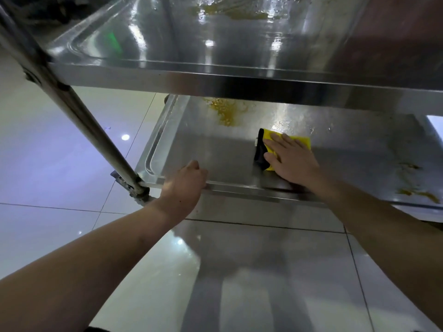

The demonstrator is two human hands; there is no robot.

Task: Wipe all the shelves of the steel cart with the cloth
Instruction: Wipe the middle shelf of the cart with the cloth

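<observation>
The steel cart shows two shelves: an upper shelf across the top and a lower shelf beneath it. My right hand presses flat, fingers straight, on a yellow cloth with a black edge, lying near the middle of the lower shelf. My left hand grips the front rim of the lower shelf near its left corner, fingers curled over the edge. A yellow-brown smear lies on the lower shelf behind the cloth, another at its right edge, and one on the upper shelf.
A slanted steel leg runs from the upper left down to a caster at the lower shelf's left corner. Glossy white floor tiles surround the cart.
</observation>
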